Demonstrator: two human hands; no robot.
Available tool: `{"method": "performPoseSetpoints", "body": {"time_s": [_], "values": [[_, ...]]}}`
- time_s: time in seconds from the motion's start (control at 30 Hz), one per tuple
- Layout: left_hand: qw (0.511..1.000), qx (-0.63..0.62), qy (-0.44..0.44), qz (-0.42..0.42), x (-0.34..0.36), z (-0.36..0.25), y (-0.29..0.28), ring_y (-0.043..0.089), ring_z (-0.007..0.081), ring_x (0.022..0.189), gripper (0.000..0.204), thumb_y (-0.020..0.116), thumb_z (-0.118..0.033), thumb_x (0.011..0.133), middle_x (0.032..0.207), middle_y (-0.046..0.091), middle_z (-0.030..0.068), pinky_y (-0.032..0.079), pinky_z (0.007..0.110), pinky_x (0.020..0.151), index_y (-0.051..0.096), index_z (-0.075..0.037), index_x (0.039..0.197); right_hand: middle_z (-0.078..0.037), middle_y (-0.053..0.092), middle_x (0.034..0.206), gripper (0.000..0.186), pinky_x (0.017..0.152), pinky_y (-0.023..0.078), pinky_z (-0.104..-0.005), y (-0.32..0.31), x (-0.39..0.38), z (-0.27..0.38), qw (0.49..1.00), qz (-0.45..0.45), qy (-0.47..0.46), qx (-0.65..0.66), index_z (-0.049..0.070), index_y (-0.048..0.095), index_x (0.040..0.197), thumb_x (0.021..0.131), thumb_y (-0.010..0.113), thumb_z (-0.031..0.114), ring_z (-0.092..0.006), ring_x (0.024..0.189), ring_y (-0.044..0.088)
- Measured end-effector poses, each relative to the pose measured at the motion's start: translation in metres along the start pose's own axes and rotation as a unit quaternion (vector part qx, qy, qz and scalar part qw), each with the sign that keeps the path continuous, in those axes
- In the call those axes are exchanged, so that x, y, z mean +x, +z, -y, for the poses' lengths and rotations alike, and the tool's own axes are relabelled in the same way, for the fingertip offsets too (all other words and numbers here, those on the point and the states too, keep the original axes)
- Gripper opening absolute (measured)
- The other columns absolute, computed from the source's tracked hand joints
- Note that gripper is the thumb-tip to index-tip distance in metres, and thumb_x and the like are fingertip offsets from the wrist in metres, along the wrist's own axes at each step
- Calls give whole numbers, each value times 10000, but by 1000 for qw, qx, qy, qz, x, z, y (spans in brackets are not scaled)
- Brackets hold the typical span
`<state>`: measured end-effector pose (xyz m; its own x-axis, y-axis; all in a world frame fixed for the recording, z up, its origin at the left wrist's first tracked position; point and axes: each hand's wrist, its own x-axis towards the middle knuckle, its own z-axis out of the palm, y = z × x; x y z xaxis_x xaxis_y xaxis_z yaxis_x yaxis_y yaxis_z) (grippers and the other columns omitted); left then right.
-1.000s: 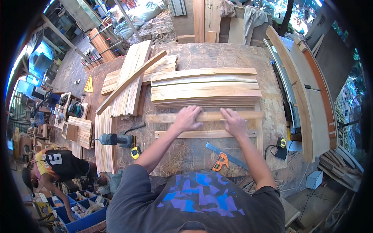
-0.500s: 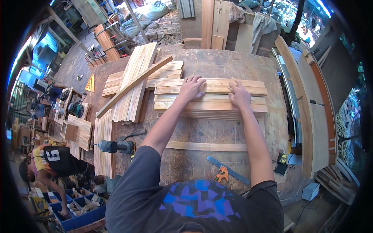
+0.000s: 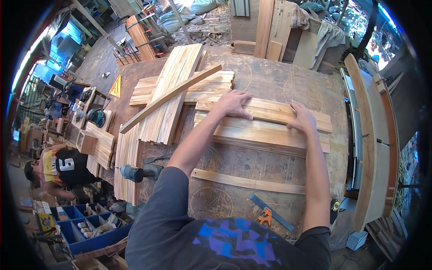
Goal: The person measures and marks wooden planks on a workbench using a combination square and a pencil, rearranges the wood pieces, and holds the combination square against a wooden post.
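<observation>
A stack of pale wooden strips [image 3: 263,130] lies in front of me on the brown worktable [image 3: 265,81]. Across the far strips [image 3: 270,108] on its top, my left hand [image 3: 234,104] is clasped near their left part, fingers over the far edge and thumb on the near side. Further right, my right hand [image 3: 302,119] grips the same strips in the same way, thumb toward me. A single wooden strip [image 3: 243,181] lies on the table nearer me, under my arms' span.
Left stand crossed piles of strips [image 3: 171,90] with a square-edged stick [image 3: 171,99] aslant on top. A cordless drill [image 3: 139,172], blue-and-orange square [image 3: 270,211], tape measure [image 3: 334,205] and yellow triangle [image 3: 115,86] lie about. Long boards [image 3: 364,144] stand right. A person [image 3: 63,168] bends by blue bins [image 3: 90,238].
The view has turned, so the table sits further right and tilted. Both hands stay on the far strips; the gap beside the near strips has closed. The person at left has drawn an arm back.
</observation>
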<state>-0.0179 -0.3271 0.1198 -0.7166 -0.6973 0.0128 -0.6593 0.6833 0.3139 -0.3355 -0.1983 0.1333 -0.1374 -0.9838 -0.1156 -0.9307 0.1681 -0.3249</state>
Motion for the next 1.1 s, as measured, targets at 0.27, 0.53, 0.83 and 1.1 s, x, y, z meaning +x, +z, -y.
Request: {"method": "performPoseSetpoints", "body": {"time_s": [0.27, 0.53, 0.83, 1.1], "values": [[886, 145, -337, -285, -76, 204, -45, 585, 332, 1263, 584, 739, -367, 814, 1349, 619, 152, 451, 508, 1069, 635, -95, 1321, -131, 629, 1352, 718, 1031, 503, -410, -2, -54, -4, 954, -235, -52, 176, 113, 602, 1389, 722, 838, 235, -336, 1262, 591], [951, 148, -218, -160, -149, 180, -63, 689, 443, 830, 214, 567, -291, 995, 893, 706, 190, 526, 559, 696, 544, -84, 1044, -135, 729, 1041, 276, 905, 529, -364, 84, -233, -6, 891, -299, 85, 331, 17, 737, 1084, 825, 760, 111, -272, 1001, 698], [982, 52, 4, -179, -162, -90, -195, 675, 437, 811, 351, 550, -432, 1024, 813, 683, 211, 509, 533, 697, 592, -84, 1036, -123, 722, 996, 256, 849, 523, -352, 84, -335, 30, 890, -272, 121, 345, 27, 735, 1092, 851, 750, 115, -243, 940, 688], [979, -164, 92, 74, -176, -229, -94, 710, 181, 672, 531, 647, -569, 952, 702, 694, 83, 546, 331, 646, 689, -54, 831, -56, 680, 921, 182, 579, 424, -223, 14, -354, 67, 587, -257, 97, 761, 39, 697, 1048, 943, 746, 179, -87, 721, 576]]}}
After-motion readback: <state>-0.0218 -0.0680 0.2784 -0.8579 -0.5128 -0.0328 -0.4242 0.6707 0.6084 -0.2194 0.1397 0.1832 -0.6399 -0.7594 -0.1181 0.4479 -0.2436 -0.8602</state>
